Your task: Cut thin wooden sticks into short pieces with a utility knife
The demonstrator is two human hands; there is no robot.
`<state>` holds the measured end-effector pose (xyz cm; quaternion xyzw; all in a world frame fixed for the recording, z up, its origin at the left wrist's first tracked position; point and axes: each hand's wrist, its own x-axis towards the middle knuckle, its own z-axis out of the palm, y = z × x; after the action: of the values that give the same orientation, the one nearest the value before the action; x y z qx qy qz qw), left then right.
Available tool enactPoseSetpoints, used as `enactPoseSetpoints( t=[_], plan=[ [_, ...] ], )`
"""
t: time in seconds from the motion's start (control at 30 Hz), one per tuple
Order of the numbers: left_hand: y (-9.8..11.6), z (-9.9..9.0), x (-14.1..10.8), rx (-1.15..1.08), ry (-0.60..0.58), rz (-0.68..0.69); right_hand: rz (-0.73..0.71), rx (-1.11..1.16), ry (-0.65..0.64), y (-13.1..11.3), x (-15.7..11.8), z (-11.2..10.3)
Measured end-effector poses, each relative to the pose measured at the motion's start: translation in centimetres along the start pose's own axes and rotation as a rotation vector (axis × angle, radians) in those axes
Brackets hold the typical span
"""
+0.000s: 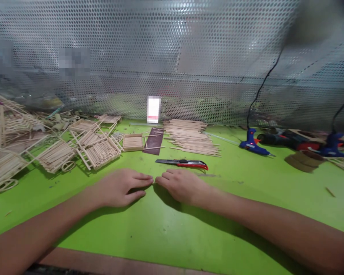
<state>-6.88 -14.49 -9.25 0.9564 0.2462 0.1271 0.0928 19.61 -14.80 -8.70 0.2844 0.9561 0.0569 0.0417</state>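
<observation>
My left hand (122,188) lies on the green tabletop, fingers stretched out and thumb apart. Its fingertips nearly meet those of my right hand (181,186), which is closed with fingers curled downward. A tiny pale bit shows between the two sets of fingertips, too small to name; whatever the right fingers hold is hidden. Just beyond the hands lies a red and black utility knife (186,164) with its blade out, pointing left. Behind it rests a pile of thin wooden sticks (189,137), beside a dark brown flat piece (154,142) with a few sticks across it.
Small wooden stick carts (101,152) and frames crowd the left side. At the right stand a blue glue gun (252,143) with a hanging cord, a second blue glue gun (334,144) and a roll of brown tape (304,160). A perforated metal screen (172,57) closes off the back.
</observation>
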Motion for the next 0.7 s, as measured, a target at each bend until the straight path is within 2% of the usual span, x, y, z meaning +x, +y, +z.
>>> enactPoseSetpoints(
  t=[0.23,0.7],
  plan=[
    [0.8,0.6,0.0,0.150,0.051,0.070,-0.045,-0.076,-0.039,-0.2,0.2,-0.6],
    [0.9,1.1,1.1,0.305,-0.013,0.097,-0.036,-0.124,-0.213,-0.2,0.7,-1.7]
  ],
)
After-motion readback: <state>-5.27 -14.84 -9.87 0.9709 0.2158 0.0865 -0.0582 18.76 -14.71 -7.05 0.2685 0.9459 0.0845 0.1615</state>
